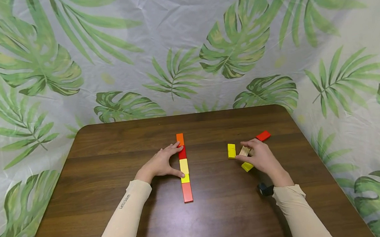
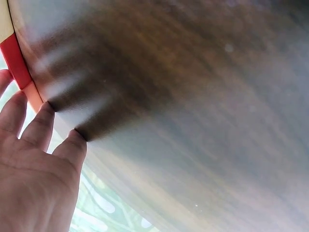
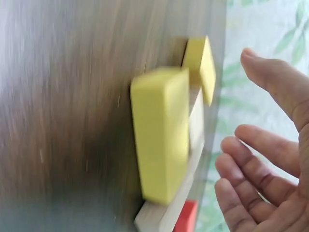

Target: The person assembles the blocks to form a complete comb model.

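Note:
A straight row of flat blocks runs front to back on the table: an orange block point(image 1: 180, 138) at the far end, then a red block point(image 1: 182, 153), a cream block point(image 1: 184, 166), a yellow block point(image 1: 185, 178) and a coral block point(image 1: 187, 192). My left hand point(image 1: 161, 162) rests along its left side, fingers extended at the orange and red blocks, thumb at the yellow one. My right hand point(image 1: 261, 156) hovers with spread fingers over pale wooden blocks point(image 1: 244, 151). In the right wrist view a yellow block point(image 3: 159, 135) stands apart from those fingers.
Beside my right hand lie another yellow block point(image 1: 231, 151) and a red block point(image 1: 263, 135). A small black object point(image 1: 265, 189) is at the right wrist. Leaf-patterned cloth point(image 1: 180, 61) hangs behind the brown table point(image 1: 113, 141).

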`<state>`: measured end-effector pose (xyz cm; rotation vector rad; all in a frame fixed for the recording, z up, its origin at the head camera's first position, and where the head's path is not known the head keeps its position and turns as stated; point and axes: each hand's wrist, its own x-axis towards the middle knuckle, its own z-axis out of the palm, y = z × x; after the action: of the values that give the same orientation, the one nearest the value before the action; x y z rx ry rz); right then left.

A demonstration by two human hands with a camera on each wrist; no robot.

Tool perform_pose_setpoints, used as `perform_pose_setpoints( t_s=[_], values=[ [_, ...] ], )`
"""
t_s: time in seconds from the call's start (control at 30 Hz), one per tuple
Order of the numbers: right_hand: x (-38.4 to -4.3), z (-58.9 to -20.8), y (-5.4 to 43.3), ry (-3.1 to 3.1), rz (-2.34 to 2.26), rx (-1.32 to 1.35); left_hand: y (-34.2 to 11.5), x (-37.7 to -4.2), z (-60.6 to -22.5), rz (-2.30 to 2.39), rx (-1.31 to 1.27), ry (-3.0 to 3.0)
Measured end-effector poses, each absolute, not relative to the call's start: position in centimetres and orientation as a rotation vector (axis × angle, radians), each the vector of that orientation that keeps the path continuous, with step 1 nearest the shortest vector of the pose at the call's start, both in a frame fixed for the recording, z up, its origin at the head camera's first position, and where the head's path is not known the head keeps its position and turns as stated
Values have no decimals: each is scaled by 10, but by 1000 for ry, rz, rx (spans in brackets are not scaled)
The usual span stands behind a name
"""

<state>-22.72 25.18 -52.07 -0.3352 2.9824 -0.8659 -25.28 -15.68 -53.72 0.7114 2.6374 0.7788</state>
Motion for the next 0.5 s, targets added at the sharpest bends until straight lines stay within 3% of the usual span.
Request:
perform_pose_setpoints(
  t_s=[0.5],
  values=[
    [-240,-532,276,2965,-812,-197,-157,-254,-538,778,706,2626]
  ],
)
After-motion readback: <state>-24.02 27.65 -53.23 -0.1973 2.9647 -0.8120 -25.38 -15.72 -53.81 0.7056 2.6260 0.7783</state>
